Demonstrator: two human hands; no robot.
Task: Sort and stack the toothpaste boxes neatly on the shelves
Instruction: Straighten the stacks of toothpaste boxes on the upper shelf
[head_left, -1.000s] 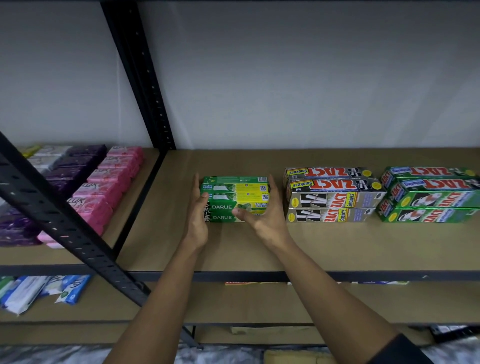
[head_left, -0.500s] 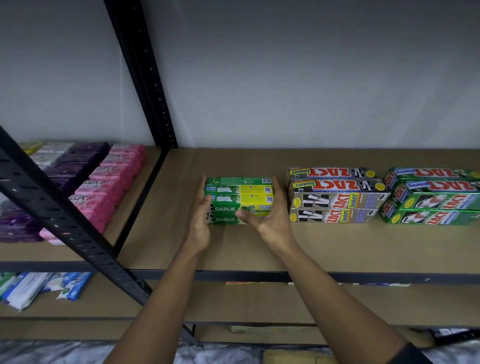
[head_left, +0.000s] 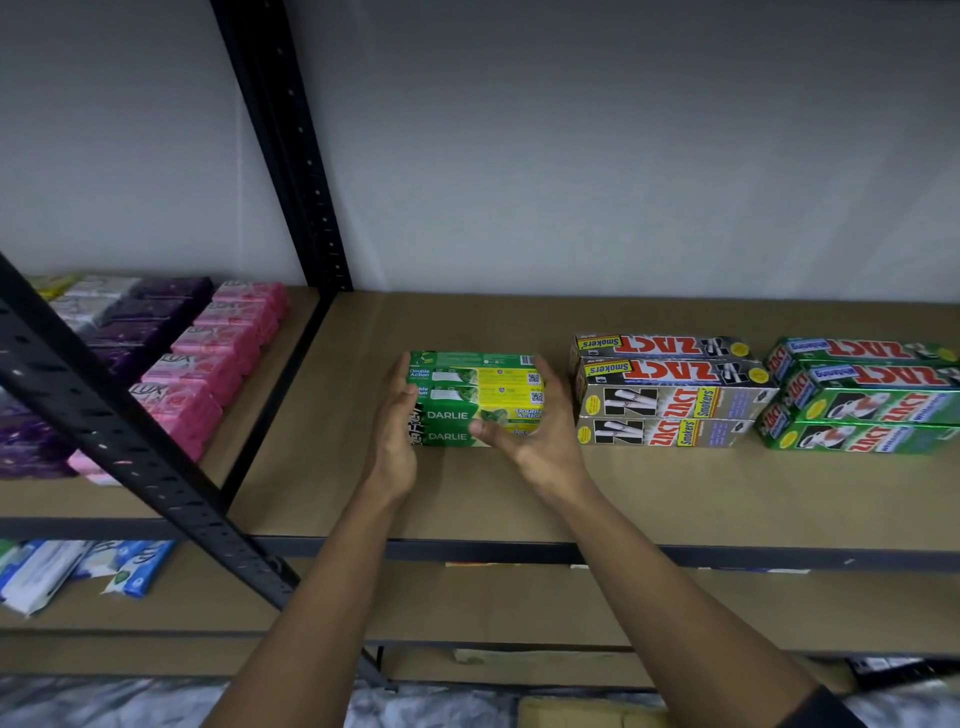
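Darlie stack (head_left: 475, 400) on shelf (head_left: 467, 499) | left hand (head_left: 397, 431), right hand (head_left: 545, 431) flat-fingered, pressing its ends | risk: uneven squeeze may skew top boxes

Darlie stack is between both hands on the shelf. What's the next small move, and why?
Probably ease both hands off sideways. The Darlie stack sits flat on the shelf, its boxes look flush, its front roughly lines up with the grey Zact stack, and the left hand and right hand just press against it.
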